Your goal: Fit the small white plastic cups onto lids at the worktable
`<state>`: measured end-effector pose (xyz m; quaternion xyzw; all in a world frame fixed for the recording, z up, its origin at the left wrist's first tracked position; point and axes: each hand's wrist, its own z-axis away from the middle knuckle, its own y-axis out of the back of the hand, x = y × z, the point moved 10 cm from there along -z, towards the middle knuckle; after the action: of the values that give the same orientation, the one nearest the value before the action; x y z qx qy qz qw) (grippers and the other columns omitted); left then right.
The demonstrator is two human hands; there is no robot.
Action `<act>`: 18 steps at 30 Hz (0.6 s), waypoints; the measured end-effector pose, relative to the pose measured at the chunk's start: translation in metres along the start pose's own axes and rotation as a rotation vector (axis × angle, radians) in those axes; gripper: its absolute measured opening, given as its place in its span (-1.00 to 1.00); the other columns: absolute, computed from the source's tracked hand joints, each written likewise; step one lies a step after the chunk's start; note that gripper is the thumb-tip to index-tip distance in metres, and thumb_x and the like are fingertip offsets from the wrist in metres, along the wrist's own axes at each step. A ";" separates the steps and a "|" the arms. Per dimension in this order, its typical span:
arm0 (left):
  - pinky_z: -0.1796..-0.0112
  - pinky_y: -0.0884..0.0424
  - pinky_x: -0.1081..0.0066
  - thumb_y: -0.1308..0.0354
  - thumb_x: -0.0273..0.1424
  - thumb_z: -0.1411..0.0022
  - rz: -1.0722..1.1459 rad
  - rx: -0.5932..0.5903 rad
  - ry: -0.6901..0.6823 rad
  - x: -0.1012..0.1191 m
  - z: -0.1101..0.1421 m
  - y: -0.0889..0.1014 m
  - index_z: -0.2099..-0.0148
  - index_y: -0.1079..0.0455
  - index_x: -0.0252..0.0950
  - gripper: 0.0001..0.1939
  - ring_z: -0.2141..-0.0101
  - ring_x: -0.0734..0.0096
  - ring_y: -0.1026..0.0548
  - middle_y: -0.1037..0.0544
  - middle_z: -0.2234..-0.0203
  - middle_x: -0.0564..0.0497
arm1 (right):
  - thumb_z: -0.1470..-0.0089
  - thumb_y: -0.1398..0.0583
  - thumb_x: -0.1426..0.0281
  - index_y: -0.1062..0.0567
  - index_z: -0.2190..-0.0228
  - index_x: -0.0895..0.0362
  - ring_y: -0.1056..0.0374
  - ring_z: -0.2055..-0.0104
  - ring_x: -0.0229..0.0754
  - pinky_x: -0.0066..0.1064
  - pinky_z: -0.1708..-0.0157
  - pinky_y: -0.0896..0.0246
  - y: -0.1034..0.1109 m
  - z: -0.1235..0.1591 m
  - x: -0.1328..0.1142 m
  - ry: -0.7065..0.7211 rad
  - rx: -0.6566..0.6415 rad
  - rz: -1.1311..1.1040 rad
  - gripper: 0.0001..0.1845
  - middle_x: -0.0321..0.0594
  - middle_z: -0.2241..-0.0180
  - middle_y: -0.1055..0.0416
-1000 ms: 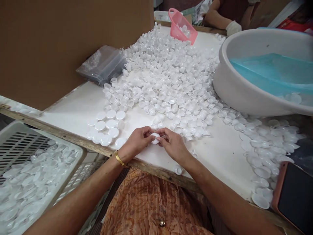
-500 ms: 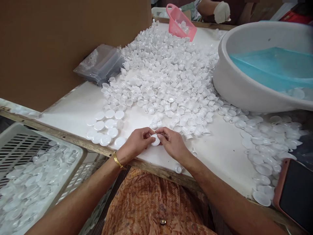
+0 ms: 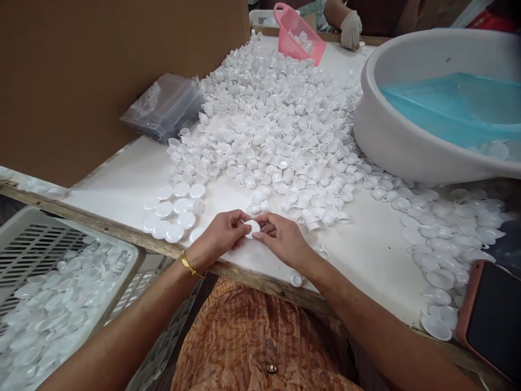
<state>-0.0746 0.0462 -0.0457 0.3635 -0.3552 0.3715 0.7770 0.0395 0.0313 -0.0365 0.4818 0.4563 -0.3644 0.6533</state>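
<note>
Between both hands, just above the near edge of the white tabletop, is a small white saucer (image 3: 252, 229). My left hand (image 3: 223, 234) pinches its left side, a gold bangle on the wrist. On its right side, my right hand (image 3: 283, 239) grips it with thumb and fingers. Whether a cup sits beneath the saucer is hidden. To the left lie several white discs (image 3: 174, 209), laid close together. Past my fingers spreads a large heap of small white cups (image 3: 280, 125). A single small white piece (image 3: 296, 279) rests by the table edge under my right forearm.
A big white basin (image 3: 391, 136) holding blue plastic stands right. White saucers (image 3: 442, 244) and a phone (image 3: 492, 320) are at near right. A pink scoop (image 3: 295, 38), a co-worker's gloved hand (image 3: 350, 30), a wrapped package (image 3: 165, 106), brown cardboard (image 3: 122, 65) and a filled crate (image 3: 134, 260) surround the table.
My hands and the saucer have shifted slightly left, and the saucer's face shows more fully. The co-worker's gloved hand has moved left and down to the tabletop.
</note>
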 end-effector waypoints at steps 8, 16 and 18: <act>0.63 -0.13 0.54 -0.07 -0.28 -0.10 -0.189 0.034 -0.030 0.004 0.002 0.002 0.30 -0.32 -0.30 -0.82 0.68 0.54 -0.26 -0.31 0.72 0.16 | -0.05 -0.15 0.44 -0.44 0.20 0.12 -0.38 0.34 -0.26 -0.38 0.29 -0.29 0.001 -0.001 -0.003 0.048 0.064 0.089 -0.79 -0.24 0.35 -0.46; 0.12 -0.27 0.19 0.14 -0.25 -0.28 -0.658 0.611 -0.307 0.067 0.013 0.032 -0.09 -0.26 -0.22 -0.60 0.14 0.21 -0.32 -0.36 0.19 -0.13 | -0.15 -0.01 0.41 -0.38 0.11 0.12 -0.39 0.38 -0.25 -0.33 0.29 -0.31 0.006 -0.001 0.003 0.014 0.138 0.083 -0.72 -0.21 0.31 -0.45; 0.05 -0.20 0.09 0.18 -0.25 -0.30 -0.771 0.669 -0.399 0.086 0.004 0.018 -0.18 -0.17 -0.11 -0.57 0.01 0.11 -0.22 -0.27 0.03 -0.16 | -0.14 0.00 0.44 -0.39 0.15 0.14 -0.38 0.39 -0.23 -0.33 0.30 -0.31 0.007 -0.002 0.005 0.007 0.136 0.120 -0.73 -0.22 0.37 -0.45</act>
<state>-0.0503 0.0790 0.0327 0.7580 -0.1991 0.0763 0.6164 0.0466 0.0347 -0.0391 0.5528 0.4031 -0.3530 0.6382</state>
